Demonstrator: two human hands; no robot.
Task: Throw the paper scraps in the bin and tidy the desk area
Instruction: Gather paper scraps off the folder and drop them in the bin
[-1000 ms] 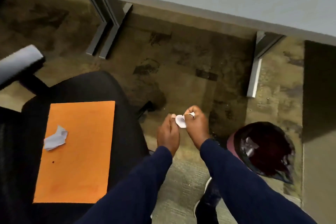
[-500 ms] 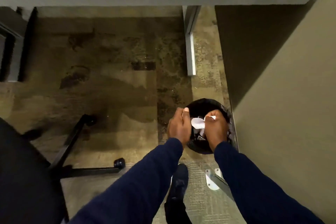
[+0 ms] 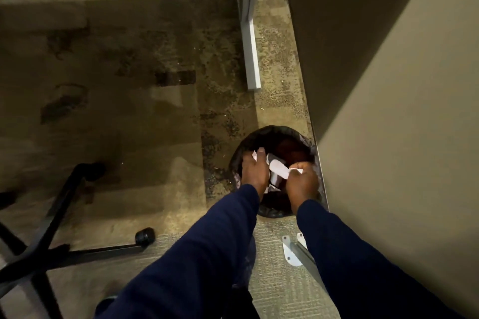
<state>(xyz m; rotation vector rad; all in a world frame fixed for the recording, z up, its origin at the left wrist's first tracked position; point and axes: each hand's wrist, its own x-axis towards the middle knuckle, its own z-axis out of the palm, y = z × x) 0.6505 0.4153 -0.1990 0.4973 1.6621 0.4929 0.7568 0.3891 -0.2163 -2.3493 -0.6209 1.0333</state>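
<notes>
A round bin point(image 3: 274, 132) lined with a black bag stands on the carpet against the wall. Both my hands hover over its mouth. My left hand point(image 3: 255, 169) pinches a small white paper scrap point(image 3: 255, 155) at its fingertips. My right hand point(image 3: 302, 181) grips a larger white paper scrap point(image 3: 280, 169) that reaches across toward the left hand. More white scraps lie inside the bin below the hands, partly hidden.
A beige wall point(image 3: 388, 137) runs close along the bin's right side. A grey desk leg point(image 3: 248, 33) stands beyond the bin, and a metal foot plate point(image 3: 291, 250) lies near my right sleeve. The black chair base with a caster point(image 3: 145, 235) spreads at the lower left.
My view swung from the chair with the orange folder to the bin. Both hands carried the white paper over the bin's mouth and have pulled slightly apart.
</notes>
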